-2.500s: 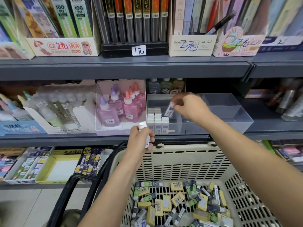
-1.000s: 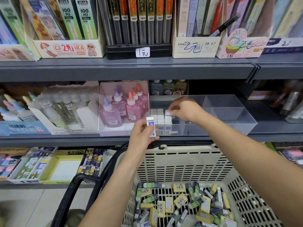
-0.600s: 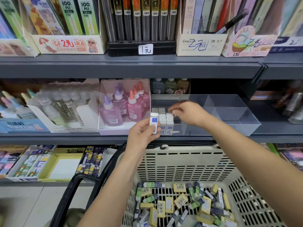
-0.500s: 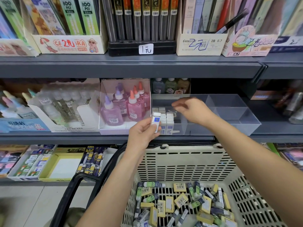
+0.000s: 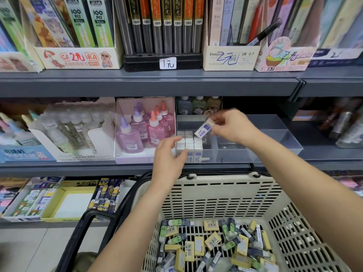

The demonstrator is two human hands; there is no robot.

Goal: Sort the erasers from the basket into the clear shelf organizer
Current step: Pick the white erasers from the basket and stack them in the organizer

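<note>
Grey shop shelving (image 5: 149, 83), stock on every tier. Cream slotted basket (image 5: 225, 199) sits nearest the camera, under the middle shelf. Loose erasers (image 5: 212, 244) still cover its floor: yellow, green and blue-sleeved, mixed, so the sort looks early.

Clear shelf organizer (image 5: 275, 124) is on the middle shelf, just right of the pink glue bottle box (image 5: 145, 130). Its left compartment holds a block of standing white erasers (image 5: 189, 140), packed upright against the left and near walls. The compartments to the right look bare.

Right hand (image 5: 231, 126) is over the left compartment, thumb and fingertips pinching the blue-and-white eraser (image 5: 203, 129) by its upper end. Left hand (image 5: 170, 156) holds nothing, fingers loosely curved at the block's near-left corner. Can't tell if they actually touch it.

Key relation: the held eraser hangs just above the right edge of the block, not in contact. Its long axis is tilted, with the free end pointing down and left. The open slot lies directly below and slightly right of that free end.

My read: it needs rotating to upright, then a straight drop beside the last column. The right hand is the nearer one and already has it. The risk is clipping the neighbouring column on the way down.
</note>
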